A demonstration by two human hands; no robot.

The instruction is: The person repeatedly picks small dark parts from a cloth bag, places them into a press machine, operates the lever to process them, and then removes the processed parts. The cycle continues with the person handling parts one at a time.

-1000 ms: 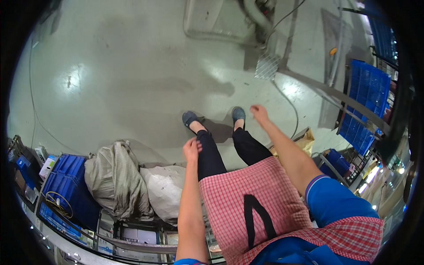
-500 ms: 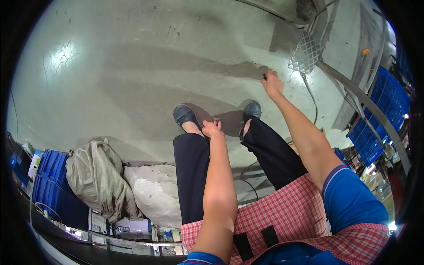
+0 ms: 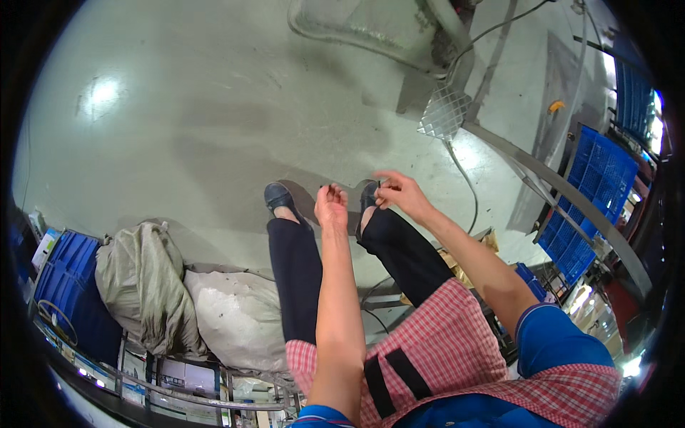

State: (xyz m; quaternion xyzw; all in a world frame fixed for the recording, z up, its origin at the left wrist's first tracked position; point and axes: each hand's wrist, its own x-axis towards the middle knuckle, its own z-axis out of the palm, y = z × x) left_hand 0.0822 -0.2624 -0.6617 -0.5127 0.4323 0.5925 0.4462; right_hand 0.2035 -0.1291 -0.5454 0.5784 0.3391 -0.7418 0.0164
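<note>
Over the space between my shoes, my left hand [image 3: 331,207] is held with its fingers curled inward. A tiny dark spot shows at its fingertips, too small to name. Just to its right, my right hand [image 3: 401,195] pinches a small dark piece [image 3: 379,185] between thumb and fingers, with the other fingers stretched toward the left hand. The two hands are close but apart. Below them are my dark shoes [image 3: 279,197] and dark trousers, with a red checked apron [image 3: 442,335] across my lap.
A metal tread-plate pedal [image 3: 444,114] with a cable stands on the grey floor, ahead to the right. Beyond it are a curved metal frame bar [image 3: 571,192] and blue crates [image 3: 592,200]. Sacks [image 3: 235,317] and a blue bin [image 3: 78,285] lie at the left.
My right hand has come back from beside the pedal toward my left hand, still pinching the small dark piece. My left fingers have curled in more. The view has shifted rightward.
</note>
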